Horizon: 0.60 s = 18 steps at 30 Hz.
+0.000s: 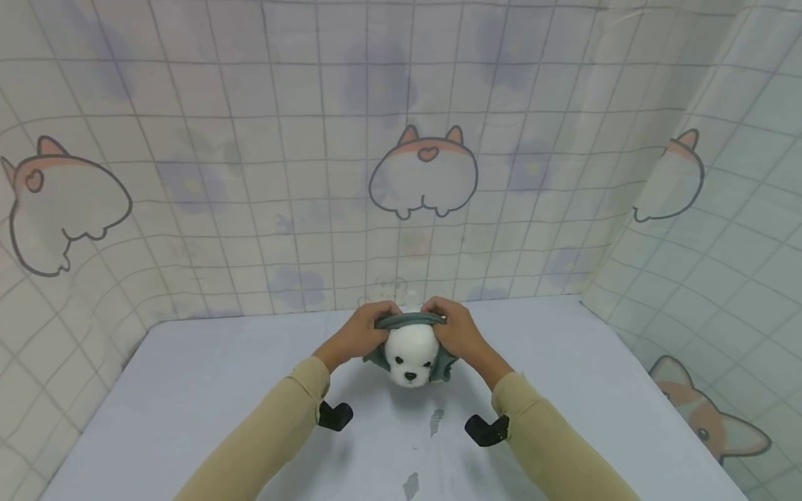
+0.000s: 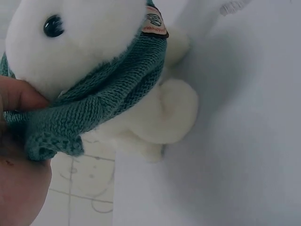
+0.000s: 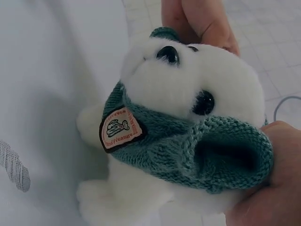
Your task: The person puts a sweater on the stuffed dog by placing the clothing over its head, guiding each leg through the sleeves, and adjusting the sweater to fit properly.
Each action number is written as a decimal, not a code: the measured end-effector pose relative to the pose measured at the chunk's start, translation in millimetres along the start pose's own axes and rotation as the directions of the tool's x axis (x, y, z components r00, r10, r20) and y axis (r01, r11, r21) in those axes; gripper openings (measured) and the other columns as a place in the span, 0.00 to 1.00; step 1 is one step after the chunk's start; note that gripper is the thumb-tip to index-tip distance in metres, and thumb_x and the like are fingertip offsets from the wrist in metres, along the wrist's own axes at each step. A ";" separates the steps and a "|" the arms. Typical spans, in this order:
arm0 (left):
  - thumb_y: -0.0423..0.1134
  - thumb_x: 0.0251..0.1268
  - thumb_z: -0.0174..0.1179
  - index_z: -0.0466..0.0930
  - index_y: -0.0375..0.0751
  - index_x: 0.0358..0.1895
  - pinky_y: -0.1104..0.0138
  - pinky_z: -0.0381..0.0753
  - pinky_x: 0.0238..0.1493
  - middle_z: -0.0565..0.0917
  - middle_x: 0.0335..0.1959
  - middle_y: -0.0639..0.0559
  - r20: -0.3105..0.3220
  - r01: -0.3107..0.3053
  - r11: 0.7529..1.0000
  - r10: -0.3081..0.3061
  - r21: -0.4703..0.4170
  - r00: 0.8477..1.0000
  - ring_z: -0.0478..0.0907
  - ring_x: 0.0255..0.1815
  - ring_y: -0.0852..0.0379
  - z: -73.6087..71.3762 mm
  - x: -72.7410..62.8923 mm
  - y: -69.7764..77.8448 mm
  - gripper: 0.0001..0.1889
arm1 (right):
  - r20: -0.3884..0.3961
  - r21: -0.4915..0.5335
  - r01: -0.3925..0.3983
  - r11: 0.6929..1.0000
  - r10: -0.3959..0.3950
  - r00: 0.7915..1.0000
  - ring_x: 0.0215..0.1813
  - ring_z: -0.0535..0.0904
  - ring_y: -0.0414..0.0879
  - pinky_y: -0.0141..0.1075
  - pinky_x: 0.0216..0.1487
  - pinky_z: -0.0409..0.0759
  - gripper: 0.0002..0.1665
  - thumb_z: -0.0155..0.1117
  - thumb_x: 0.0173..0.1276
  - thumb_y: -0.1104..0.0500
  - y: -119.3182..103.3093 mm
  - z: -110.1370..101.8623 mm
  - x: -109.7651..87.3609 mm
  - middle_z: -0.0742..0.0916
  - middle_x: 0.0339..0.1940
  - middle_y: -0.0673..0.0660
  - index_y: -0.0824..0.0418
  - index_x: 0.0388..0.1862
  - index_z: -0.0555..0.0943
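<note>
A white plush dog (image 1: 410,348) stands on the tabletop, facing me. Its green knitted sweater (image 3: 160,153) lies bunched around the neck, and a band of the same knit crosses the top of the head in the head view. My left hand (image 1: 360,334) pinches the knit at one side of the head, with the thumb in front. On the opposite side my right hand (image 1: 464,337) grips the knit too, beside an open tube-shaped end in the right wrist view. An orange patch (image 3: 122,129) with a dark border sits on the chest. Most of the fingers are hidden behind the head.
The white tabletop (image 1: 207,390) carries small grey patches (image 1: 411,486) near the front. A checked cloth with cartoon corgis (image 1: 422,170) hangs behind and along both sides. Black devices (image 1: 335,416) stick out from both wrists below the sleeves.
</note>
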<state>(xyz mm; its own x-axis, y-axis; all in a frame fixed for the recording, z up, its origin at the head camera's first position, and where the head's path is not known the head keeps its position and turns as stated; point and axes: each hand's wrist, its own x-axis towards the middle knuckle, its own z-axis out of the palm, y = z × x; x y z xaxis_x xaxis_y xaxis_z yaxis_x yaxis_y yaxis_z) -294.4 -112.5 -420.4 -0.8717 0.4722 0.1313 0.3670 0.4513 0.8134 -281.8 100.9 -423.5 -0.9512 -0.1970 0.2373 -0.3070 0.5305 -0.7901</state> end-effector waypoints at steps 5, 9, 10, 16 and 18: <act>0.22 0.55 0.51 0.79 0.48 0.46 0.60 0.75 0.48 0.83 0.44 0.51 0.037 0.065 0.993 -0.061 -0.102 0.997 0.75 0.45 0.55 -2.2 0.8 -4.0 0.19 | 0.026 0.080 -0.061 0.995 0.059 0.998 0.47 0.81 0.47 0.47 0.54 0.78 0.11 0.56 0.64 0.70 1.9 1.0 1.7 0.88 0.41 0.54 0.58 0.40 0.81; 0.23 0.57 0.51 0.77 0.50 0.51 0.54 0.75 0.55 0.81 0.50 0.52 0.035 0.075 0.990 -0.071 -0.119 0.997 0.75 0.51 0.53 -2.3 2.4 -7.9 0.21 | 0.043 0.103 -0.116 0.988 0.112 0.993 0.55 0.79 0.51 0.51 0.58 0.76 0.14 0.55 0.69 0.66 3.3 2.8 2.1 0.86 0.50 0.56 0.57 0.50 0.79; 0.24 0.58 0.50 0.77 0.51 0.52 0.52 0.74 0.56 0.81 0.52 0.52 0.032 0.075 0.990 -0.072 -0.119 0.997 0.75 0.53 0.53 -2.3 2.7 -8.3 0.22 | 0.052 0.098 -0.136 0.986 0.131 0.990 0.57 0.79 0.52 0.52 0.59 0.75 0.15 0.53 0.70 0.65 4.2 3.8 2.4 0.85 0.53 0.56 0.56 0.53 0.78; 0.24 0.59 0.49 0.77 0.53 0.53 0.48 0.69 0.64 0.79 0.56 0.54 0.023 0.108 0.986 -0.106 -0.125 0.994 0.73 0.61 0.52 -3.3 3.3 -11.5 0.23 | 0.102 0.055 -0.234 0.971 0.227 0.968 0.59 0.77 0.55 0.52 0.57 0.76 0.20 0.48 0.71 0.61 2.8 5.9 3.1 0.81 0.59 0.59 0.56 0.60 0.75; 0.24 0.59 0.50 0.77 0.53 0.52 0.47 0.69 0.64 0.80 0.55 0.54 0.016 0.107 0.986 -0.105 -0.125 0.994 0.73 0.61 0.51 -3.3 3.6 -13.4 0.23 | 0.108 0.062 -0.235 0.970 0.227 0.968 0.58 0.77 0.55 0.51 0.55 0.76 0.19 0.48 0.71 0.62 2.7 6.3 3.6 0.82 0.58 0.59 0.56 0.58 0.76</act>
<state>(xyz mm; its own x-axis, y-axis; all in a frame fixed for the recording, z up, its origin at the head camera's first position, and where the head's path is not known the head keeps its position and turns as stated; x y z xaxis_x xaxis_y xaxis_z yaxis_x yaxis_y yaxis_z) -303.5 -119.3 -428.9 -0.9003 0.4337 0.0359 0.2286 0.4012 0.8870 -285.9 96.4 -428.3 -0.9872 -0.1591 -0.0108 -0.0728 0.5094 -0.8574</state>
